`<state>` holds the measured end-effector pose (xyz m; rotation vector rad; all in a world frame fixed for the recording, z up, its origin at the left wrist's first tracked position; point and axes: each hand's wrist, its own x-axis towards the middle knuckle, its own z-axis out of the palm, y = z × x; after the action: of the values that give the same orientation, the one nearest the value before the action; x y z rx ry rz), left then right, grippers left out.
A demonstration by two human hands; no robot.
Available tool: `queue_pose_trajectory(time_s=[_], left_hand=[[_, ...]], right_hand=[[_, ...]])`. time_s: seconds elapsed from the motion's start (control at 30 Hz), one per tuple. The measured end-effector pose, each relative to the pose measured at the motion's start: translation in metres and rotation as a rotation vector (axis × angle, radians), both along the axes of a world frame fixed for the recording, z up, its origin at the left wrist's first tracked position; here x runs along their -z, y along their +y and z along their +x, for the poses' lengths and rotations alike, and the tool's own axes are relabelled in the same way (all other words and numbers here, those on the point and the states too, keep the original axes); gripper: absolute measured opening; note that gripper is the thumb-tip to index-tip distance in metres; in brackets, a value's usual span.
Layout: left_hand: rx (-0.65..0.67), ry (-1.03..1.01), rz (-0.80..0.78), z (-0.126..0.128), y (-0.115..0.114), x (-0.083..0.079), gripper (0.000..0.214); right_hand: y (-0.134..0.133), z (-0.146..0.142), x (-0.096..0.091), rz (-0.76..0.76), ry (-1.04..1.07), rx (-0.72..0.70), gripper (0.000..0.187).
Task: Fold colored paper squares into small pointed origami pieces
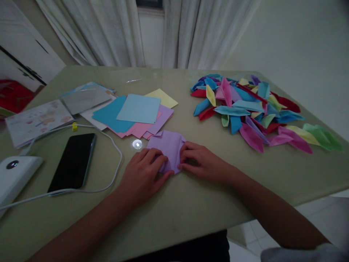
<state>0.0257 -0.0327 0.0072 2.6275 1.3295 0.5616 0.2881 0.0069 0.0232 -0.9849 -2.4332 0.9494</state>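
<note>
The creased purple paper [169, 145] is lying on the table [188, 209] between the left hand [145, 170], which is pressing its left side, grip unclear, and the right hand [200, 160], which is pinching its right edge.

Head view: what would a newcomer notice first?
Probably the colourful heap of folded papers at the right. Next comes the creased purple sheet in the near middle, with the left hand and right hand on it. A black phone lies at the left.
</note>
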Motion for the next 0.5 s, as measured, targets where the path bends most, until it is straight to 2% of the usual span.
queue_pose_trajectory(time_s=[0.5], left_hand=[[-0.056, -0.056, -0.110, 0.0045, -0.0016, -0.0021, 0.030]], right_hand=[[-0.0004, -0.0037, 0.0035, 0.016, -0.024, 0.073, 0.013]])
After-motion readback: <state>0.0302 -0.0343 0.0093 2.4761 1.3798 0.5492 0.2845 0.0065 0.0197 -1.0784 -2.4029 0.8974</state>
